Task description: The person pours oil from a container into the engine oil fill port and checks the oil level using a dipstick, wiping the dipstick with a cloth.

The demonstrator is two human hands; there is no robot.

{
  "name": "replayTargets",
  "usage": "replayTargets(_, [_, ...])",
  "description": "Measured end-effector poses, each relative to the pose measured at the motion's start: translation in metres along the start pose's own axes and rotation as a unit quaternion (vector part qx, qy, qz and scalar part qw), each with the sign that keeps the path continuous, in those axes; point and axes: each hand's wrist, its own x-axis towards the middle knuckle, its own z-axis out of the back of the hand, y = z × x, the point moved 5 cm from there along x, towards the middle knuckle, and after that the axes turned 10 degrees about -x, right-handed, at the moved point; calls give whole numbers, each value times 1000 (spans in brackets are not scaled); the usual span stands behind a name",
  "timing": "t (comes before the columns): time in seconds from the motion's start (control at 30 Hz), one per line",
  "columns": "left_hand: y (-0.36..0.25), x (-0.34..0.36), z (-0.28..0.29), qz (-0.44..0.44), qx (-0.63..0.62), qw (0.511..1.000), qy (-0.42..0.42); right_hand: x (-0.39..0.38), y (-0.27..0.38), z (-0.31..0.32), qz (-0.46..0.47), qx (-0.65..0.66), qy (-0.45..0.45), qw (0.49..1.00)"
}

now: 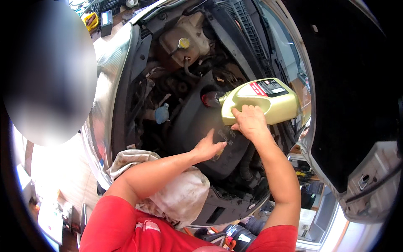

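My right hand (251,122) grips the handle of a pale gold oil jug (279,110) with a black and red label. Tipped toward the left, the jug has its neck at a clear, funnel-like piece (213,99) that sits in an opening of the dark engine cover (191,119). Whether oil is flowing cannot be made out. Over the near part of that cover is my left hand (208,147), its fingers apart. A small yellowish part (218,156) shows beside my left fingers, partly covered; I cannot tell what it is.
A tank with a yellow cap (184,43) stands at the far side of the engine bay. Left of the cover is a blue cap (162,114). Stained cloth (180,191) lies over the near edge, under my left forearm. The raised hood (344,84) fills the right side.
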Motion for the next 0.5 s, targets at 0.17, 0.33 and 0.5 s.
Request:
replayTargets(0.17, [-5, 0, -2, 8, -44, 999, 11, -15, -9, -1, -19, 9, -11, 1000])
replayTargets(0.33, [5, 13, -3, -6, -44, 999, 8, -15, -9, 14, -29, 15, 22, 999])
replayTargets(0.5, [7, 11, -7, 13, -47, 999, 9, -32, -18, 7, -57, 20, 17, 998])
